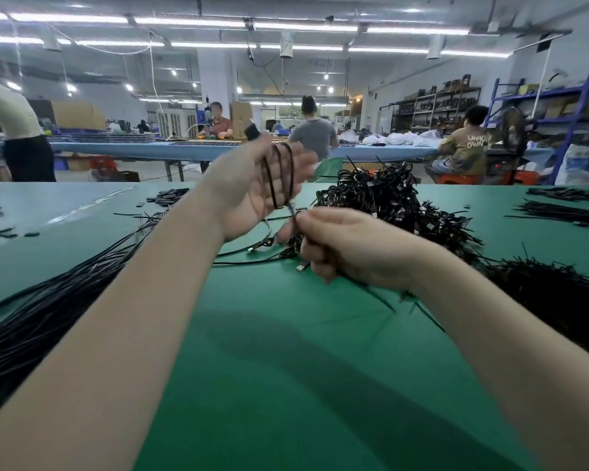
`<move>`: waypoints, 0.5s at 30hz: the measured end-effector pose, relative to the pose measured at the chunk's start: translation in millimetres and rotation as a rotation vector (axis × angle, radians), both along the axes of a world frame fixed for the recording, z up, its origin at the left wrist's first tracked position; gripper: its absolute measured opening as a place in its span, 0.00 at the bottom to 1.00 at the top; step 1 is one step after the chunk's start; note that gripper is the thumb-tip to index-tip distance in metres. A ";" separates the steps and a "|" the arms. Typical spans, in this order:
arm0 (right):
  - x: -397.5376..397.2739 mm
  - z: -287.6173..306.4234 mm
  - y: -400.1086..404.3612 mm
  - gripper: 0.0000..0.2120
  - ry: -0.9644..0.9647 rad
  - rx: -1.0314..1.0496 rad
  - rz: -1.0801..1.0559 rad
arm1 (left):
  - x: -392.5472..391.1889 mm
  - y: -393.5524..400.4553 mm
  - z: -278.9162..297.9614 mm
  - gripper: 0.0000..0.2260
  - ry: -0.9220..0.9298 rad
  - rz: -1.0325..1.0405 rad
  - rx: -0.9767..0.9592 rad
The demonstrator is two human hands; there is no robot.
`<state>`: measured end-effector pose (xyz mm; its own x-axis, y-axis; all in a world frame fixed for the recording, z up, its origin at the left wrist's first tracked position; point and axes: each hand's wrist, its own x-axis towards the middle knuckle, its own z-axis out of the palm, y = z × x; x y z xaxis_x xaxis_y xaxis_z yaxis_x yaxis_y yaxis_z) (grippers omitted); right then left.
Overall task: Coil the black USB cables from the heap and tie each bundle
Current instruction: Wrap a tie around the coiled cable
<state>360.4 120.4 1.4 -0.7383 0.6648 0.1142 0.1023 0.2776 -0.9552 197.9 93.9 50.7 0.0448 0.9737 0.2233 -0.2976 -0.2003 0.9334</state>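
I am winding a thin black USB cable (279, 171) in loops across my left hand (252, 188), which is raised above the green table mat (252, 334) with fingers nearly straight, the loops lying over the palm. My right hand (351, 246), nearer and lower, is curling its fingers round the cable's trailing end and feeding it upward. The cable is looking light and limp, slick enough to slip off the fingers, so I am judging the best hold to be across the gathered loops at mid-bundle. The heap of uncoiled black cables (48, 300) is lying near left; tied black bundles (395, 198) are piling far right (ties beside them, I think). On a distant worker's shirt (470, 144) I am reading only "UNK" and "OWN", the rest being hidden
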 end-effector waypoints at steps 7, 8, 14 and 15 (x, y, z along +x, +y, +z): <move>9.1 -36.4 23.6 0.18 -0.367 0.134 -0.414 | -21.8 -10.8 6.7 0.22 0.137 -0.170 0.017; 12.4 -28.8 25.2 0.19 -0.319 0.169 -0.511 | -21.7 -9.7 3.8 0.22 0.336 -0.166 -0.028; 3.8 20.0 3.7 0.15 0.100 0.238 -0.423 | 7.3 4.8 -16.7 0.21 0.574 -0.016 -0.158; -3.1 17.6 -1.7 0.15 0.101 0.240 -0.362 | 8.0 7.0 -16.5 0.20 0.452 0.018 -0.124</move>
<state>357.3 118.7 19.1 -0.4401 0.8240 0.3568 0.1429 0.4566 -0.8781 205.9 101.0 34.2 0.0937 0.9934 0.0666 0.1472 -0.0800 0.9859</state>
